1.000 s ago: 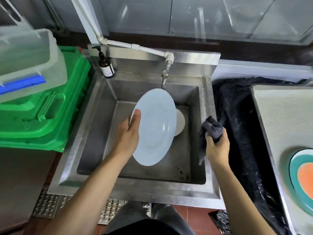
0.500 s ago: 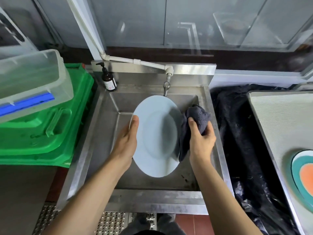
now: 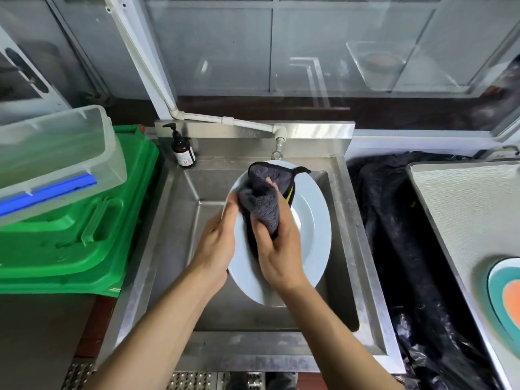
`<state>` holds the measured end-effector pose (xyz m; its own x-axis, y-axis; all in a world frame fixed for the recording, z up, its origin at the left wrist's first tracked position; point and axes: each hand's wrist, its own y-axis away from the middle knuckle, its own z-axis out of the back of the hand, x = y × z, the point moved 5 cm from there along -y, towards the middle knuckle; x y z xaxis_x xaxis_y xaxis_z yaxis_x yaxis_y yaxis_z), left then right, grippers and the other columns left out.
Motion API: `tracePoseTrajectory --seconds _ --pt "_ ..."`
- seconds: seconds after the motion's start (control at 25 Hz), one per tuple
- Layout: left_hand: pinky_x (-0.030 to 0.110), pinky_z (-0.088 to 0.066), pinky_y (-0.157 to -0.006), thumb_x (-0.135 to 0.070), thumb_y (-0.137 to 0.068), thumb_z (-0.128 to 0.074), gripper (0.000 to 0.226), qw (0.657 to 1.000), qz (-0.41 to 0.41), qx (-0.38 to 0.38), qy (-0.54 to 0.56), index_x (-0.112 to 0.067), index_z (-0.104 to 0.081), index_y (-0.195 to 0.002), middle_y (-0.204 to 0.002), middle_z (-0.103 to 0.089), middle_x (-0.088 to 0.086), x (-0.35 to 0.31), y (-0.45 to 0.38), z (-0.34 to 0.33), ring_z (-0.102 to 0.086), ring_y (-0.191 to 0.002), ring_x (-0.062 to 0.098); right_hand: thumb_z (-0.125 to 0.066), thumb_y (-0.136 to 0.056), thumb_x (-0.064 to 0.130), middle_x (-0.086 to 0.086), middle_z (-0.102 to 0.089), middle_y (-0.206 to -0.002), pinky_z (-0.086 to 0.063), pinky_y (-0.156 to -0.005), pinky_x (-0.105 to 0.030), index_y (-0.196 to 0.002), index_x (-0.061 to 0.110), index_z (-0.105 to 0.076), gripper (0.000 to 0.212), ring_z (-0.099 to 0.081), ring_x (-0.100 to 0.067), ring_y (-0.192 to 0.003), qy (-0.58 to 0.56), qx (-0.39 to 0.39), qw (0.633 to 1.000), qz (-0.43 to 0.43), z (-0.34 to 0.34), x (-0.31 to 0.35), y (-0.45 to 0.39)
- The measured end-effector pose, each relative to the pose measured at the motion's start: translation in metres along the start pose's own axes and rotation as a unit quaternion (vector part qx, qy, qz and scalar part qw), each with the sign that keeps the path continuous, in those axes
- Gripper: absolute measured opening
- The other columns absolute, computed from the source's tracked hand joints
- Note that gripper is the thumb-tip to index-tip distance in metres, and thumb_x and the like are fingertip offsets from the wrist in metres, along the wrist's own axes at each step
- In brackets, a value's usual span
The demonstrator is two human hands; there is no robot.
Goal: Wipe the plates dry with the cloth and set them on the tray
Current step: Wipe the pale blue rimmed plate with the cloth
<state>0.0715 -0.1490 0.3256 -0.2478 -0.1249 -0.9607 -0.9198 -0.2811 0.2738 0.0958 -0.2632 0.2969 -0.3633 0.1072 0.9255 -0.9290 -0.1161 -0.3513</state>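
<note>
Sink (image 3: 174, 220): steel basin set in a steel surround; a pale blue plate is held over it, and what lies on its floor under the plate cannot be told.
Green bins (image 3: 84, 235): stacked at the sink's left; contents hidden by their lids.
Clear tub (image 3: 56, 153): translucent plastic with a blue strip at its lower edge, resting tilted on the green bins; contents unclear.
Tray (image 3: 464, 209): pale textured tray on the worktop at far right, carrying a plate with teal rim and orange centre (image 3: 506, 299) at its near right part, cut off by the frame edge.
Black sheet (image 3: 394, 235): crumpled dark plastic filling the gap between sink and tray.
Pale blue plate (image 3: 312, 237): tilted on edge above the basin, its hollow face toward the camera.
Cloth (image 3: 263, 201): dark grey, bunched against the plate's upper left face, with a yellow tag at its right edge.
Left hand (image 3: 216, 243): fingers curled behind the plate's left rim, thumb on the front, holding it.
Right hand (image 3: 277, 249): fingers closed round the cloth, pressing it on the plate.
Soap bottle (image 3: 183, 153): brown pump bottle upright on the sink's back left corner.
Tap (image 3: 278, 147): white pipe ending just above the plate's top edge.
</note>
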Motion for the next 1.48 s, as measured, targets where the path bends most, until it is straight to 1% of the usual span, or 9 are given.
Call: tracePoseTrajectory --seconds 0.12,0.28,0.44,0.64,0.8,1.0,1.2,1.32,1.48 --pt "0.021 -0.051 -0.092 -0.064 -0.092 -0.052 0.037 1.0 -0.004 0.021 0.0 -0.037 -0.077 -0.098 -0.11 -0.074 -0.021 -0.001 0.002 0.001 -0.066 -0.109 -0.004 -0.057 -0.099 0.035 0.001 -0.06 -0.139 -0.043 -0.111 -0.042 -0.144 0.021 -0.051 0.047 -0.056 -0.016 -0.131 -0.004 -0.096 0.993 -0.072 0.026 -0.008 -0.025" --pt "0.0 -0.046 -0.075 -0.052 -0.1 -0.048 0.029 1.0 -0.022 0.011 -0.011 -0.037 -0.072 -0.089 -0.093 -0.071 -0.036 -0.013 0.002 -0.008 -0.062 -0.094 -0.021 -0.056 -0.099 0.047 0.011 -0.064 -0.135 -0.044 -0.108 -0.029 -0.144 0.025 -0.053 0.051 -0.058 -0.007 -0.129 -0.085 -0.083 0.987 -0.104 0.006 0.004 -0.023" --pt "0.024 -0.053 -0.093 -0.053 -0.1 -0.048 0.033 1.0 -0.003 0.004 0.003 -0.039 -0.077 -0.095 -0.106 -0.076 -0.018 -0.012 -0.003 -0.001 -0.068 -0.106 -0.001 -0.055 -0.101 0.041 0.0 -0.059 -0.144 -0.039 -0.117 -0.044 -0.147 0.016 -0.05 0.052 -0.052 -0.016 -0.138 -0.067 -0.01 0.997 -0.049 -0.005 0.008 -0.018" --pt "0.003 -0.048 -0.074 -0.065 -0.089 -0.048 0.025 1.0 -0.015 0.026 0.001 -0.062 -0.072 -0.082 -0.097 -0.071 -0.035 -0.022 0.005 -0.006 -0.063 -0.096 -0.019 -0.054 -0.105 0.03 0.019 -0.066 -0.127 -0.043 -0.104 -0.019 -0.14 0.021 -0.056 0.036 -0.059 -0.001 -0.122 -0.104 -0.088 0.987 -0.088 0.016 0.007 -0.038" --pt "0.027 -0.054 -0.089 -0.055 -0.1 -0.049 0.029 1.0 -0.002 -0.014 0.013 -0.053 -0.076 -0.09 -0.102 -0.077 -0.017 -0.016 -0.003 0.003 -0.07 -0.101 0.0 -0.054 -0.103 0.042 0.01 -0.061 -0.141 -0.04 -0.115 -0.03 -0.147 0.021 -0.05 0.049 -0.053 -0.01 -0.136 -0.074 0.013 0.996 -0.044 -0.014 0.015 -0.013" --pt "0.031 -0.055 -0.081 -0.067 -0.092 -0.051 0.027 1.0 0.005 -0.002 0.019 -0.055 -0.074 -0.088 -0.1 -0.076 -0.02 -0.013 0.001 0.005 -0.072 -0.094 0.0 -0.054 -0.106 0.03 0.029 -0.063 -0.127 -0.038 -0.101 -0.009 -0.141 0.031 -0.054 0.035 -0.055 0.008 -0.123 -0.066 -0.101 0.987 -0.109 0.024 -0.003 -0.034" --pt "0.033 -0.059 -0.079 -0.057 -0.098 -0.05 0.033 0.998 0.017 -0.036 0.045 -0.045 -0.078 -0.086 -0.097 -0.079 -0.005 -0.022 -0.007 0.008 -0.075 -0.094 0.015 -0.052 -0.105 0.045 0.02 -0.061 -0.137 -0.041 -0.11 -0.022 -0.143 0.031 -0.052 0.04 -0.054 -0.005 -0.133 -0.064 0.022 0.996 -0.052 -0.014 0.014 0.003" --pt "0.03 -0.06 -0.07 -0.06 -0.096 -0.05 0.034 0.998 0.012 -0.039 0.044 -0.041 -0.078 -0.09 -0.097 -0.079 -0.008 -0.018 -0.001 0.013 -0.075 -0.091 0.013 -0.056 -0.105 0.033 0.019 -0.064 -0.131 -0.045 -0.108 -0.03 -0.139 0.033 -0.054 0.034 -0.057 -0.002 -0.126 -0.027 -0.014 0.994 -0.102 0.009 0.0 -0.007" --pt "0.043 -0.057 -0.091 -0.06 -0.098 -0.048 0.037 1.0 -0.005 -0.019 0.021 -0.037 -0.078 -0.096 -0.102 -0.078 -0.006 -0.022 0.0 0.005 -0.074 -0.099 0.016 -0.054 -0.104 0.04 0.018 -0.064 -0.133 -0.045 -0.112 -0.036 -0.142 0.032 -0.053 0.039 -0.057 -0.003 -0.128 -0.039 -0.018 0.991 -0.13 0.001 0.002 0.002"
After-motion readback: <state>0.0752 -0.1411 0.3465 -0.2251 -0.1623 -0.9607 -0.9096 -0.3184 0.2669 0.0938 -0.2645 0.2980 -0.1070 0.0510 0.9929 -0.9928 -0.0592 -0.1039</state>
